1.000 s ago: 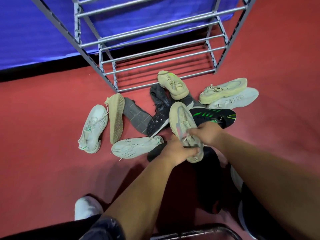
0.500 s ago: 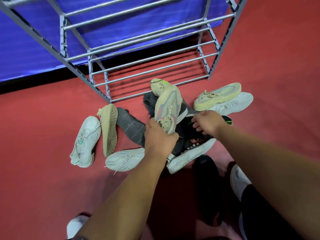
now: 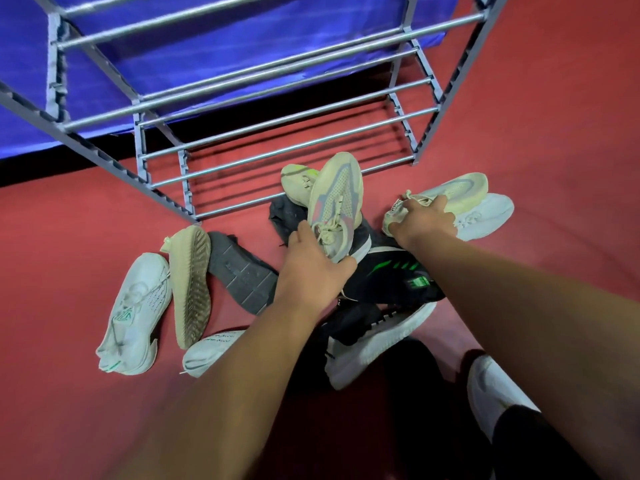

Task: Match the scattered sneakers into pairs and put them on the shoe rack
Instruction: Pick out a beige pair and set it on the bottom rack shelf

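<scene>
At the far left, a white sneaker with green marks (image 3: 133, 315) is lying on the red floor (image 3: 52, 271), and just beside it a beige sneaker (image 3: 191, 289) is resting on its side, showing its ridged sole. Next to that, a dark grey sole (image 3: 242, 271) is facing up, and a white knit sneaker (image 3: 207, 351) is peeking out from under the left forearm. Behind them, the shoe rack (image 3: 277, 133) is standing with its bars carrying nothing. The left hand (image 3: 311, 268) is gripping the heel of a beige-and-grey sneaker (image 3: 334, 202), fingers curled round it, holding it toe-up above the pile. Behind that shoe, a pale sneaker with a lime patch (image 3: 298, 180) is lying close to the rack's lowest bar. Below the hand, a black sneaker with green stripes (image 3: 391, 275) is lying across a black sneaker with a white sole (image 3: 374, 341). Further right, the right hand (image 3: 424, 220) is closing on the heel end of a cream sneaker (image 3: 457, 188), fingers bent over its collar and laces. A white sneaker (image 3: 485, 216) is touching that cream one on its near side.
</scene>
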Available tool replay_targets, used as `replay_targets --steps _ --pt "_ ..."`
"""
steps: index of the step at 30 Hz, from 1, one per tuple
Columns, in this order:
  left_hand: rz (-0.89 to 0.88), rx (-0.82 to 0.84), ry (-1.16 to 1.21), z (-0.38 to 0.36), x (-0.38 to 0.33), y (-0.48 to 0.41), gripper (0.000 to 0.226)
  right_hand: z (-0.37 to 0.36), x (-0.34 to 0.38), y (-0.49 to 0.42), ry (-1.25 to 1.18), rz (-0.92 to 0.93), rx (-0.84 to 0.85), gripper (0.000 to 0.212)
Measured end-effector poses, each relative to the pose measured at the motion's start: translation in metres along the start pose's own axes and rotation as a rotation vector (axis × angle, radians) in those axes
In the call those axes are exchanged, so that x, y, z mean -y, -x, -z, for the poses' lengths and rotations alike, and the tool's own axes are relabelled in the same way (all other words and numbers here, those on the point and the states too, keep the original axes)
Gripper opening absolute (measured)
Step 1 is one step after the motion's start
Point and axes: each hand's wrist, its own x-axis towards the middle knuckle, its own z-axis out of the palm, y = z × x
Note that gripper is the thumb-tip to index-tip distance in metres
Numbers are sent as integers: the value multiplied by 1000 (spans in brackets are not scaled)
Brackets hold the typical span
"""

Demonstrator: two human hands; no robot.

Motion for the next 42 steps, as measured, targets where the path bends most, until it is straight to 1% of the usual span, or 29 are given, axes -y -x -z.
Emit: replay_targets --steps 2,5,9,13,15,17,21,23,26,27,29,32,34,36,37,38,40,42 --pt "1 2 -2 -2 5 -1 86 -5 0 -3 45 -31 -15 68" --pt "-7 7 4 -4 7 -1 78 -14 1 -1 100 -17 -82 73" --pt "-1 14 24 -4 6 0 77 -18 3 -2 164 -35 -140 83" --pt "-4 22 9 -4 6 0 73 -15 -2 -3 107 66 -130 66" --pt "9 26 -4 -2 3 0 75 -10 -11 1 84 80 -142 61" --pt "26 19 -12 -1 -1 1 80 -6 -20 6 64 55 -144 69" --pt "27 3 -33 -4 -7 1 88 -5 -30 5 23 3 -77 97" --pt "22 -2 -28 -8 -7 0 86 -2 -26 4 -28 -71 -46 106" --pt "18 -6 -24 -11 -2 -2 79 -1 -15 -10 16 -79 29 114" --pt "16 -4 -25 -11 0 -3 79 -4 -13 -18 -1 -128 52 114" --pt "3 4 -27 -12 3 -5 80 -6 -10 -24 -74 -204 39 106" --pt "-7 17 -16 -12 6 -7 77 0 -7 -13 -261 -271 -53 94" --pt "2 22 -9 -9 5 -6 81 0 -8 -8 -295 -264 -93 92" --pt "22 18 19 -4 3 -4 88 3 -10 -4 -323 -201 -124 90" --pt "34 19 40 0 2 -2 88 6 -9 -1 -320 -167 -126 89" --pt "44 19 62 3 0 0 83 10 -10 1 -320 -131 -124 89" --pt "70 21 94 12 -2 5 65 16 -12 3 -316 -91 -83 90" --pt "91 3 114 21 -3 10 54 20 -12 8 -392 -102 -33 92"
